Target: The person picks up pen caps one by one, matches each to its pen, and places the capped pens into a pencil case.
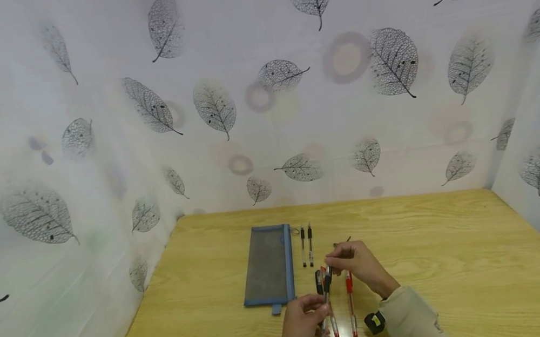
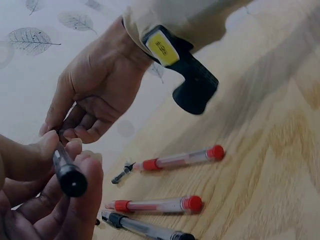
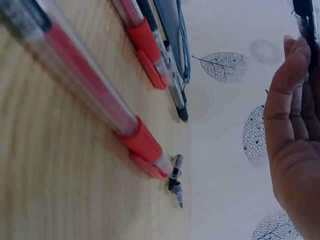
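Note:
My left hand (image 1: 301,323) grips the barrel of a black gel pen (image 1: 327,284), held above the table. The pen's black end cap (image 2: 72,182) faces the camera in the left wrist view. My right hand (image 1: 359,265) pinches the same pen's far end; its fingers partly hide what is there. Beneath and beside the hands lie a capped black pen (image 1: 318,283), a red pen (image 1: 334,322) and another red pen (image 1: 351,304). In the right wrist view, black-and-clear pieces (image 3: 176,180) that look like pen caps lie beyond a red pen.
A grey mesh zip pouch (image 1: 267,266) with blue edging lies left of the pens. Next to it are two black pens, one (image 1: 303,246) beside the other (image 1: 310,246). A black device with a yellow label (image 1: 375,322) sits on the right wrist. Leaf-patterned sheeting (image 1: 294,117) surrounds the wooden table (image 1: 454,259).

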A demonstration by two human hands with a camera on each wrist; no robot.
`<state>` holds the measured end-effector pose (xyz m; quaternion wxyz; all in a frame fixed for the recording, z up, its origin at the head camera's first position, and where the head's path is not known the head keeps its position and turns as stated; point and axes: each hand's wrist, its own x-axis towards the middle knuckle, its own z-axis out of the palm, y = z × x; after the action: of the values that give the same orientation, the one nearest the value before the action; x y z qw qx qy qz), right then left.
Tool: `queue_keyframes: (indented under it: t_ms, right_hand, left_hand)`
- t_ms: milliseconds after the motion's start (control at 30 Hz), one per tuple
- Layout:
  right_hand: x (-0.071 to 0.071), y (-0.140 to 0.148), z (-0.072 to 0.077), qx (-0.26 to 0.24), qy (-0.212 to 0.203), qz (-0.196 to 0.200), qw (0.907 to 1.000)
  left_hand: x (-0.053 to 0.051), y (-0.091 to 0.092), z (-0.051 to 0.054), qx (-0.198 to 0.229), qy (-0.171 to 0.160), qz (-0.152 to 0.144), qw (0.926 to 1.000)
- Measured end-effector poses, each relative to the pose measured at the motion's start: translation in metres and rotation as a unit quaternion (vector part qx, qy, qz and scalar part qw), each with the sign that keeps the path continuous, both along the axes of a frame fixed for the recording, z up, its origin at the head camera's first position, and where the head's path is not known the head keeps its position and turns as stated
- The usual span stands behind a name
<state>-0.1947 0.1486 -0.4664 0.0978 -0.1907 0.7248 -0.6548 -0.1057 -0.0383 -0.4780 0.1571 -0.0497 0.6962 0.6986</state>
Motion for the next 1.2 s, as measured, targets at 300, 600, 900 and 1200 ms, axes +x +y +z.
queue_keyframes:
  t_ms: [300, 600, 900, 1200]
  right_hand:
    - [0.002, 0.000, -0.004, -0.033, -0.008, 0.012, 0.9994]
    - [0.005, 0.004, -0.006, -0.001, -0.042, 0.001, 0.9991]
    - [0.005, 0.010, -0.007, 0.043, -0.046, -0.002, 0.9980]
    - [-0.005, 0.019, -0.014, 0.086, -0.063, -0.006, 0.9943]
  left_hand:
    - [0.000, 0.008, -0.004, 0.019, -0.004, 0.009, 0.9998]
    - [-0.002, 0.010, -0.002, 0.026, -0.057, -0.035, 0.9974]
    - [-0.007, 0.012, -0.003, -0.022, -0.065, -0.061, 0.9958]
    - [-0.010, 0.017, -0.004, -0.024, -0.069, -0.076, 0.9944]
